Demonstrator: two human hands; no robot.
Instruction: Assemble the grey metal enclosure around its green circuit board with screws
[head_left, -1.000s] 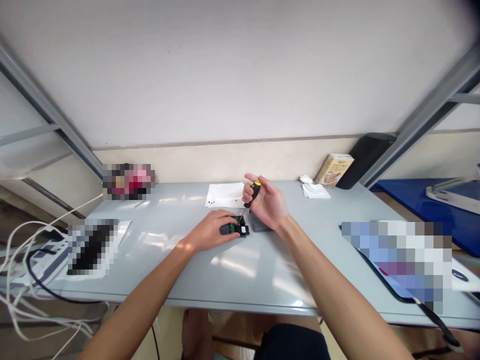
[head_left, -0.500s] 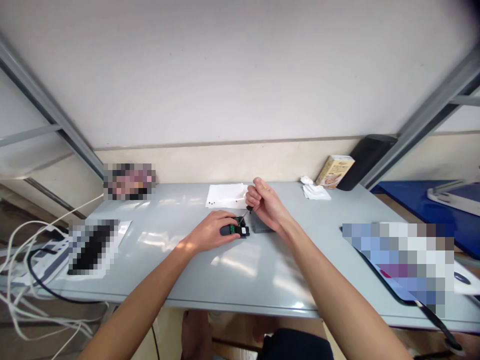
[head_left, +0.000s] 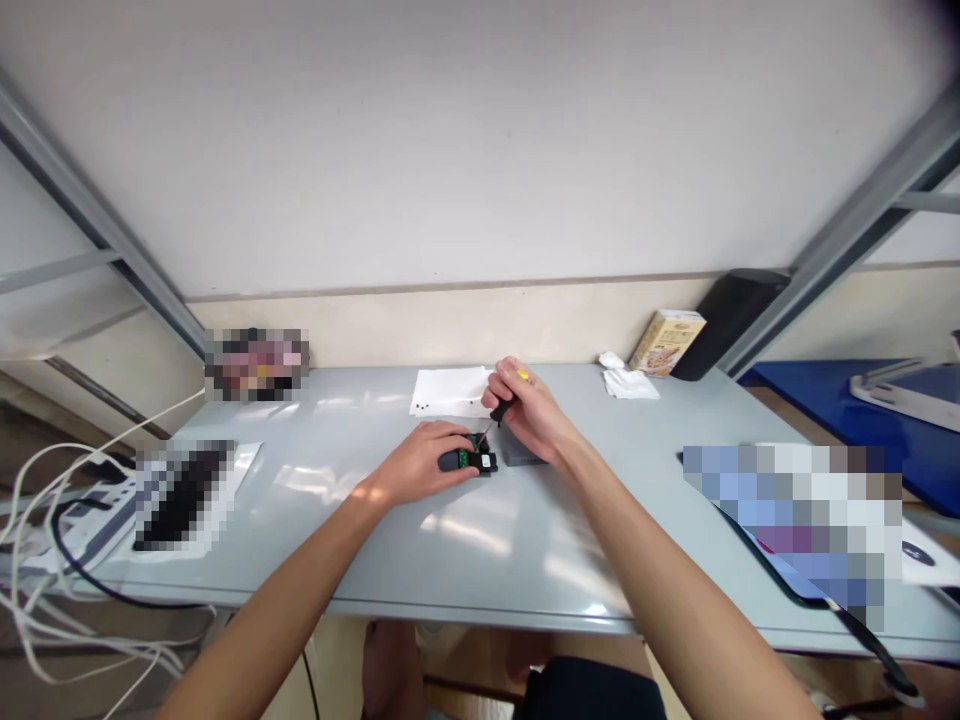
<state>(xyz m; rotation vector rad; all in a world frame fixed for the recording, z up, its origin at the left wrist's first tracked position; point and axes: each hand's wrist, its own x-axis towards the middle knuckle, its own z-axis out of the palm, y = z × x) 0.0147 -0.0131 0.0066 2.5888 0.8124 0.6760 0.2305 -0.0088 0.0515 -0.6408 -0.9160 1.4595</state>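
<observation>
My left hand (head_left: 420, 465) lies closed around a small black device (head_left: 486, 463) with a green circuit board (head_left: 464, 457), holding it on the desk. My right hand (head_left: 526, 405) is wrapped round a screwdriver (head_left: 501, 411) with a black handle. A yellow spot on the handle's end shows by my thumb. Its thin shaft slants down and left into the open device; what the tip touches is too small to tell. Under my right wrist sits a grey box-like object (head_left: 525, 457), partly hidden. Behind my hands lies a white paper sheet (head_left: 446, 390) with several tiny dark pieces, perhaps screws.
Crumpled tissue (head_left: 628, 382), a yellow carton (head_left: 666, 342) and a black cylinder (head_left: 727, 325) stand at the back right. A tablet-like device (head_left: 780, 560) lies at the right, partly blurred. White cables (head_left: 30, 620) and a power strip (head_left: 82, 525) crowd the left edge.
My right fingers have turned slightly around the screwdriver, so more of its black handle and the yellow end show. My left hand and the device stay in place.
</observation>
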